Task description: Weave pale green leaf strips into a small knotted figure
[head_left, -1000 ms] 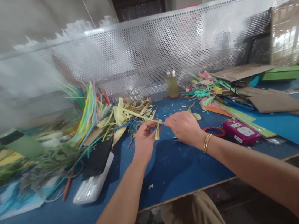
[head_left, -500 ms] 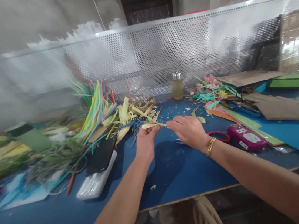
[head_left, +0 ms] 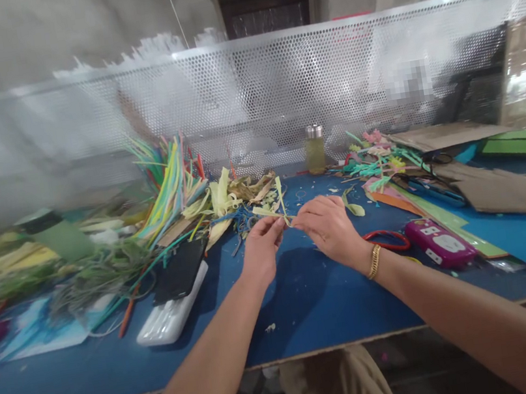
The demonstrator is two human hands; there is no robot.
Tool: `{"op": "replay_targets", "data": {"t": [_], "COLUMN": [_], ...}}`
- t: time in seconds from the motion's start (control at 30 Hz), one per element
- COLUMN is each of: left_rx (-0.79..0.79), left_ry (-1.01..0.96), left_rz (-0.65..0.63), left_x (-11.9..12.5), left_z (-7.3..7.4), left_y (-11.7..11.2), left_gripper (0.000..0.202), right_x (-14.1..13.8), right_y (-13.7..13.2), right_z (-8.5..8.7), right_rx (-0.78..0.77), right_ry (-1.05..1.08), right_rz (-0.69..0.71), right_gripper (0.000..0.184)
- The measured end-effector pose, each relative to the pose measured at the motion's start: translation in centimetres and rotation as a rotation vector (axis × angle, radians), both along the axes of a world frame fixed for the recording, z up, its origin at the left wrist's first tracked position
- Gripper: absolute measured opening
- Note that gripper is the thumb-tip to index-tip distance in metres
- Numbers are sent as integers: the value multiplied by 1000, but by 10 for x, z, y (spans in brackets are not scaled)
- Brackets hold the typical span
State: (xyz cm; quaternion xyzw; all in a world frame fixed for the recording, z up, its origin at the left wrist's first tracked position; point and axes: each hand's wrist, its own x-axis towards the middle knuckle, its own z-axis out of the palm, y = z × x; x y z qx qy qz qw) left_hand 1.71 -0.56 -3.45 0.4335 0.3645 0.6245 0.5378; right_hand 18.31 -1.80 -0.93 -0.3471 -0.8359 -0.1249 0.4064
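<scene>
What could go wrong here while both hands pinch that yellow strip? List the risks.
1. The thin yellow strip is pinched between the left hand and right hand; pulled apart, it might tear.
2. Red-handled scissors lie right beside the right wrist, so a nudge or nick seems possible.
3. The glass bottle stands upright behind the hands; a forward reach could tip it.

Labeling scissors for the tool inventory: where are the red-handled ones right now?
Head view: the red-handled scissors lie on the blue table, right of centre, between the right hand and the pink device.
</scene>
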Motion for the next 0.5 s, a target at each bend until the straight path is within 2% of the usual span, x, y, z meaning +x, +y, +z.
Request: {"op": "replay_targets", "data": {"t": [0.27, 0.5], "left_rx": [8, 3], "left_ry": [-48, -61], "left_rz": [-47, -15], "left_x": [0, -1], "left_z": [3, 1], "left_y": [-4, -1], "left_gripper": [23, 23], "right_x": [1, -3], "right_y": [-1, -4], "right_z": [0, -3], "right_rx": [17, 10], "right_ry": [8, 47], "right_rz": [-51, -40], "right_gripper": [22, 22]}}
